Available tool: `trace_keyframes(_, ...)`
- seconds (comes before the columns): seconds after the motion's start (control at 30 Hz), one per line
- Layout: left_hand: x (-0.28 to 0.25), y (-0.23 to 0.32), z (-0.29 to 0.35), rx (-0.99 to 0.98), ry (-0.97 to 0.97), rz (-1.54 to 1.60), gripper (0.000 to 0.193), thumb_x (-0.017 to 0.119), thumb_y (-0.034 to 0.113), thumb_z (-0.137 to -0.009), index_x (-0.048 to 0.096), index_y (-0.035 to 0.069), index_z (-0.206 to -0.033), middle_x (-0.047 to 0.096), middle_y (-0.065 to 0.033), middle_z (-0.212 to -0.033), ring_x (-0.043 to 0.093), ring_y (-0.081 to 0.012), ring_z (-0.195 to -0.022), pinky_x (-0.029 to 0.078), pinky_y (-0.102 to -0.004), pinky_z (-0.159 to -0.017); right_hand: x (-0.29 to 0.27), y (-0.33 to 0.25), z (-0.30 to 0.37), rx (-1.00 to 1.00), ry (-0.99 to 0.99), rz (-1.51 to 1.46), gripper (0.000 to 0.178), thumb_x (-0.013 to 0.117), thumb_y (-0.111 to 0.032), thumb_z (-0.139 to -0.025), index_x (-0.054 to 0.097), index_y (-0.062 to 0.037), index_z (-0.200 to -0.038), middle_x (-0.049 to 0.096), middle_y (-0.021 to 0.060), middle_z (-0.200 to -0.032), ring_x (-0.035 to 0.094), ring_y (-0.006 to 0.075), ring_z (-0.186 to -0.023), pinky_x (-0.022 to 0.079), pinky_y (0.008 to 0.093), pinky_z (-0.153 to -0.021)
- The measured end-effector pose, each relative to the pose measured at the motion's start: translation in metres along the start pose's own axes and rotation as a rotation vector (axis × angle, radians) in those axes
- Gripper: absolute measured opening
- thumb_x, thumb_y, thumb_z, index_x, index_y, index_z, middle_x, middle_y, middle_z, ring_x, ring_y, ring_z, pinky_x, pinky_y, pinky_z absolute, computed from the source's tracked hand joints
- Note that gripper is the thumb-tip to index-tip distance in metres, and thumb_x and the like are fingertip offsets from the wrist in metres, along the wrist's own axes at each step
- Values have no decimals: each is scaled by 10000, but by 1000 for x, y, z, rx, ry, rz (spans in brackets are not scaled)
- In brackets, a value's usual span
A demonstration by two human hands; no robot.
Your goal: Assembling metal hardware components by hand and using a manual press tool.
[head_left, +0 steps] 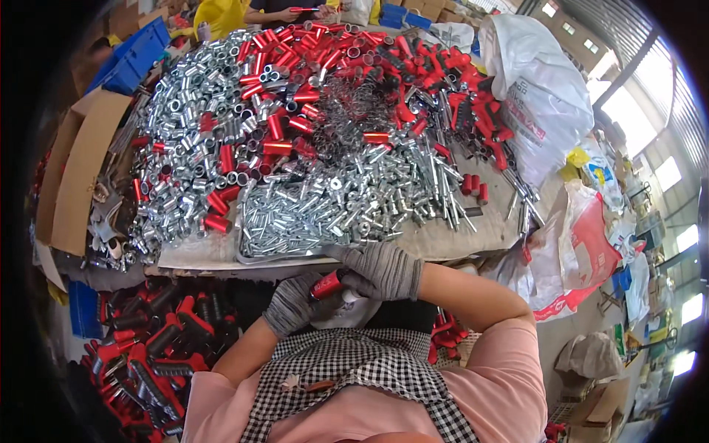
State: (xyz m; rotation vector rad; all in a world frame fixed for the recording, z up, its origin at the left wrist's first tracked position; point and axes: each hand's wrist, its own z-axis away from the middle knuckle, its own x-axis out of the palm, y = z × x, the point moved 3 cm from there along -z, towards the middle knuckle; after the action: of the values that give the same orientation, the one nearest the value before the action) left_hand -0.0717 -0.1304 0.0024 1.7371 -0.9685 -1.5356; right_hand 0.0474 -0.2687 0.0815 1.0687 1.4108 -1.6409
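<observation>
My left hand [291, 304], in a grey knitted glove, is closed round a short red tube [325, 286] at the near edge of the table. My right hand [388, 272], gloved alike, bends in from the right, its curled fingers at the tube's dark end. One of its fingers stretches left by the rim of a shallow metal tray [295, 258]. Small silver pins [277, 221] and fittings [377, 181] fill that tray just beyond my hands. What lies inside my right fingers is mostly hidden.
Silver sleeves [181, 140], red tubes [277, 148], thin springs [343, 111] and red-black handles [473, 103] cover the table. White sacks [543, 96] stand at the right, a cardboard box [85, 170] at the left. Below left lie red-black tools [148, 354]. Another person's hands [306, 13] work opposite.
</observation>
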Motion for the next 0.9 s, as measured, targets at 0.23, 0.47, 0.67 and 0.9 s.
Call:
trace_keyframes(0.23,-11,14,-37,-86,146,-183,479,703,415,-777,598,66,-1088,646,-170,-887,626,-366,-810,495,-426,-701,-60,162,27,50,243,-560,410,646,-266,-844,541,-26,-1159,632,80,-944,599,194,-884,501,370,-801)
trace_keyframes(0.47,-20,4,-55,-218,170,26,497,795,271,-683,586,25,-1060,634,-130,-885,601,-292,-759,482,-382,-684,-154,428,46,1074,942,-95,851,657,-665,-675,510,-49,-1244,619,209,-1102,616,365,-991,471,414,-904)
trace_keyframes(0.67,-20,-26,-42,-267,187,-62,466,802,387,-645,584,48,-879,610,-105,-721,584,-283,-629,472,-380,-597,-150,441,-16,1229,1066,-135,841,655,-538,-709,408,-47,-1346,574,259,-1183,578,391,-1077,456,436,-921)
trace_keyframes(0.9,-9,-20,-54,-186,160,-51,452,772,430,-664,571,70,-851,580,-89,-700,550,-274,-621,436,-387,-567,-136,362,42,509,1509,-1118,573,697,-202,-714,486,-32,-1218,592,64,-959,579,190,-814,495,352,-701)
